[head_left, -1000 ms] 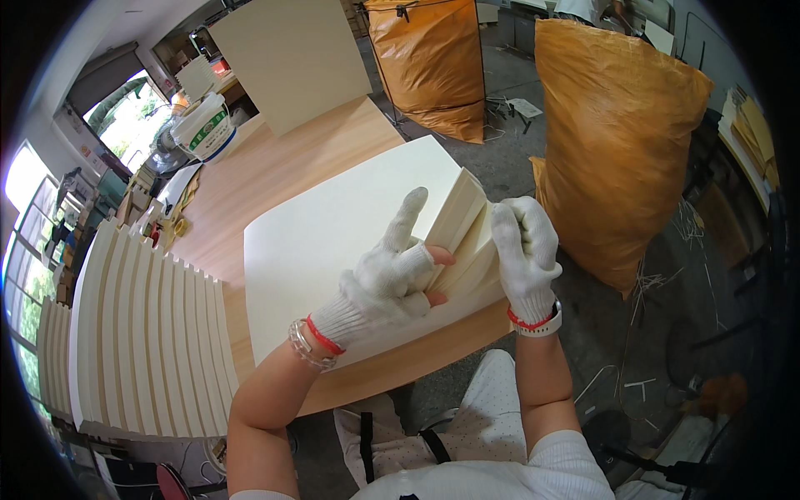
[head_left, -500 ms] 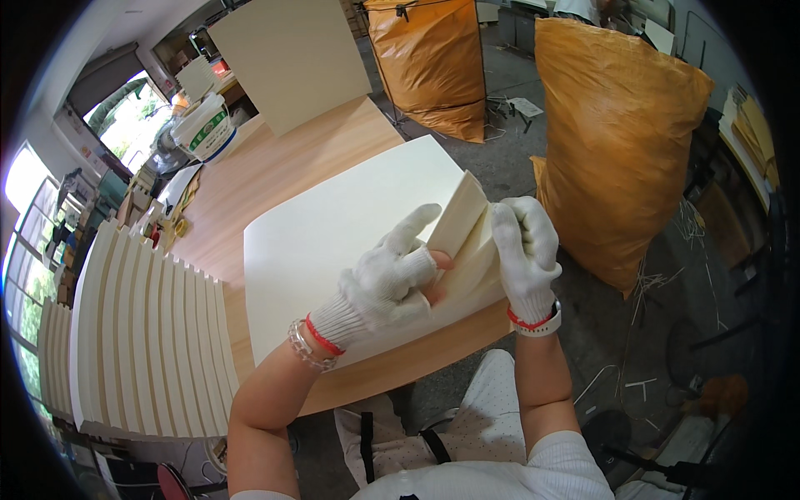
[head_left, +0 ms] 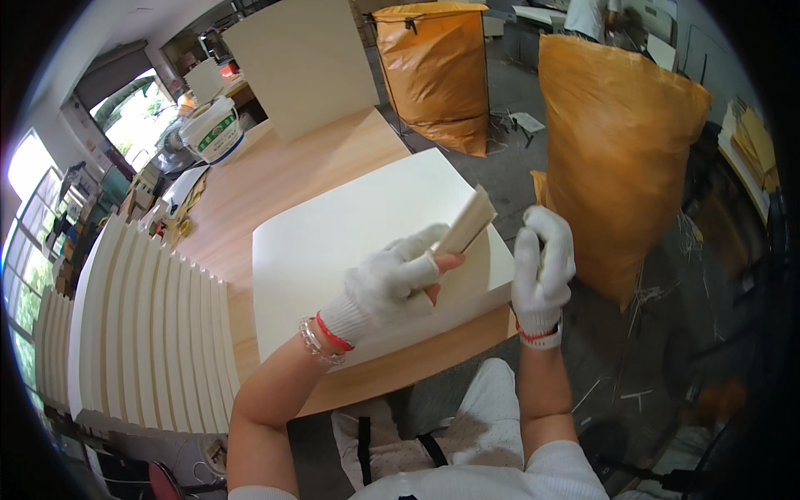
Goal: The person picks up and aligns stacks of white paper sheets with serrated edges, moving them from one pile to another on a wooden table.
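Note:
My left hand, in a white knit glove with bare thumb and fingertip showing, grips a narrow cream bundle of paper-like strips. The bundle slants up and to the right over a thick stack of large white sheets. To the right of that stack, past its edge, my right hand is raised in a matching glove. Its fingers are curled closed, and what they hold, if anything, cannot be made out. A gap separates the right hand from the bundle.
The stack lies on a wood-grain table. At left stand stepped piles of white boards. An upright cream board and a white bucket are at the back. Orange sacks stand right, near a person.
My right hand has drawn away from the bundle, slightly right. The bundle, fanned open with a loose flap before, is now narrower and closed in my left hand.

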Demonstrator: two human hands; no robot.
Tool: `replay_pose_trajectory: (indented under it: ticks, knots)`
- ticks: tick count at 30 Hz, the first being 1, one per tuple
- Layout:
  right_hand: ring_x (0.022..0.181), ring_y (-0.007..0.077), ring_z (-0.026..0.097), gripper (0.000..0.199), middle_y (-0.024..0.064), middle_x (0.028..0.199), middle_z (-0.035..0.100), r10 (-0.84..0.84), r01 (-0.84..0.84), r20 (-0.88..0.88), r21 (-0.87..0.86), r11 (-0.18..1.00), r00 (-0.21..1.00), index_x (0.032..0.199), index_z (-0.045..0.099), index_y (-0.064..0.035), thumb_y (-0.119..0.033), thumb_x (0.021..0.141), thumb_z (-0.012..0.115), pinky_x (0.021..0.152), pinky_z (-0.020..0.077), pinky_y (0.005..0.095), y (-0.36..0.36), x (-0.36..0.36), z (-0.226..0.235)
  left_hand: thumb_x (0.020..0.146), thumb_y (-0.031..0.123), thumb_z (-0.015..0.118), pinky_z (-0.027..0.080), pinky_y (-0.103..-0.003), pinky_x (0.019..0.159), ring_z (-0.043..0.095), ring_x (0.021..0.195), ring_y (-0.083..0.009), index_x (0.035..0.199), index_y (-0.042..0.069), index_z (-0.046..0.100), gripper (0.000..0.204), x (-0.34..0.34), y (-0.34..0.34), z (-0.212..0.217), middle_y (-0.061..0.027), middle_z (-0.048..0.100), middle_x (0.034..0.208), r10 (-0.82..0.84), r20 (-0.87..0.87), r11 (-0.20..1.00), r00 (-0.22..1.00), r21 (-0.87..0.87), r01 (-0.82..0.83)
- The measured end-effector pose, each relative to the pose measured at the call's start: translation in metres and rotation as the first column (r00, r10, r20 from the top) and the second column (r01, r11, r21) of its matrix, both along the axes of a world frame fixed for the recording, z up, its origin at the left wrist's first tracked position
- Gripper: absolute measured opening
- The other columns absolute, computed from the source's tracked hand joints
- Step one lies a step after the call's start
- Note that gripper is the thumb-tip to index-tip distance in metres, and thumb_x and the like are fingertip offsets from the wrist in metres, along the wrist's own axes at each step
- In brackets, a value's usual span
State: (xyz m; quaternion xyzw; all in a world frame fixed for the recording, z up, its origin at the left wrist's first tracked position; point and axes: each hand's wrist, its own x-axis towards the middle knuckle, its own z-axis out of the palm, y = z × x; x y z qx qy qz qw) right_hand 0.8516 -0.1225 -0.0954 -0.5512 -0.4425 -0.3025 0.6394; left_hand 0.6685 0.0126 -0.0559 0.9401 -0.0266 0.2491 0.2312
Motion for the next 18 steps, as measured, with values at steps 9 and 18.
replay_pose_trajectory:
  ticks: [9,18]
  knots:
    - [0.099,0.0385,0.065,0.025,0.0168,0.107,0.069,0.202,-0.069,0.159,-0.595,0.801,0.966,0.109,0.073,-0.0044,-0.01,0.085,0.069,0.085,0.0532,0.0469,-0.013,-0.035,-0.015,0.077,0.022,0.075,0.054,-0.042,0.087,0.065,0.105,-0.029,0.129,0.005,0.057,0.058,-0.008,-0.038,-0.005,-0.0102,0.063,0.113,0.266,0.039,0.835,0.963,0.489,-0.251]
    - [0.112,0.0395,0.058,0.026,0.0191,0.121,0.062,0.486,-0.194,0.222,-0.721,0.666,0.845,0.113,0.064,-0.0031,-0.01,0.088,0.067,0.098,0.0466,0.0487,0.01,-0.098,-0.002,0.082,0.003,0.066,0.059,-0.041,0.07,0.071,0.081,-0.032,0.145,0.016,0.051,0.066,-0.053,-0.004,0.055,-0.0126,0.07,0.099,0.426,0.332,0.872,0.842,0.096,-0.479]
